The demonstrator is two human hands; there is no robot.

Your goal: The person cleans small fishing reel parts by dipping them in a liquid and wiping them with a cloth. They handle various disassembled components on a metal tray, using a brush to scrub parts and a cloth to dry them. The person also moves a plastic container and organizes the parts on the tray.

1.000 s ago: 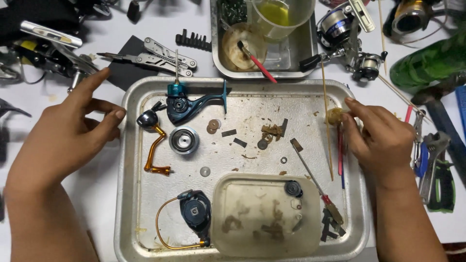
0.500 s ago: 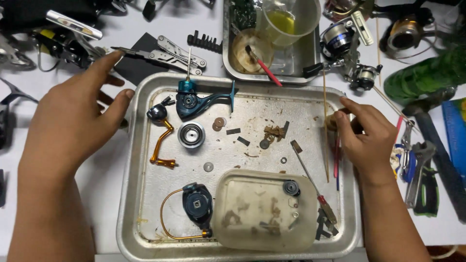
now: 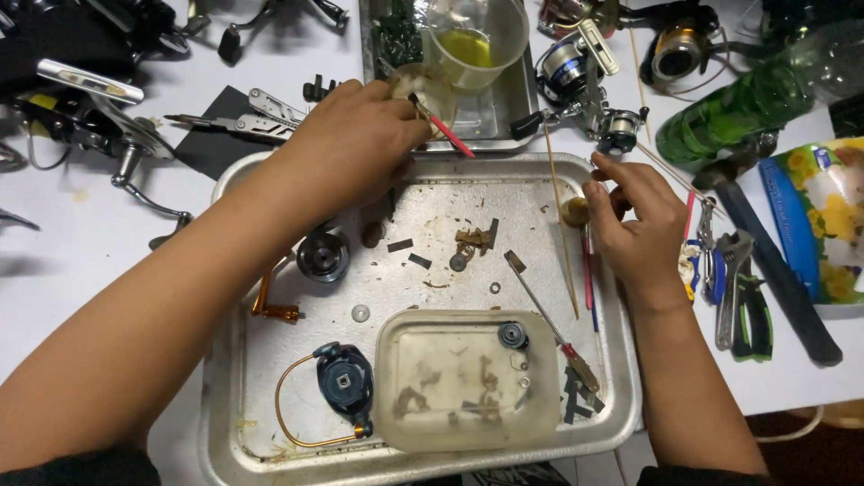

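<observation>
My left hand [image 3: 351, 148] reaches across the steel tray [image 3: 229, 360] to its far rim. Its curled fingers rest at the upper end of a red-handled brush [image 3: 450, 137] that leans out of a small round dish [image 3: 436, 85]. I cannot tell whether it grips the brush. The hand and forearm hide the blue reel body. My right hand [image 3: 641, 229] rests on the tray's right rim and pinches a small tan round part [image 3: 574, 211] at its fingertips, beside a thin wooden skewer [image 3: 562, 243].
In the tray lie a clear plastic lid [image 3: 463, 378], a screwdriver [image 3: 544, 310], a spool [image 3: 322, 255], an orange crank handle [image 3: 270, 301], a black rotor with wire bail [image 3: 342, 378] and small loose parts. Behind stand a smaller tray with a cup of yellow liquid [image 3: 472, 40], reels, a green bottle [image 3: 747, 99], pliers [image 3: 738, 288] and a multi-tool [image 3: 243, 117].
My left hand has moved from the tray's left edge across to the brush and dish at the back, now covering the blue reel body. The right hand has barely moved.
</observation>
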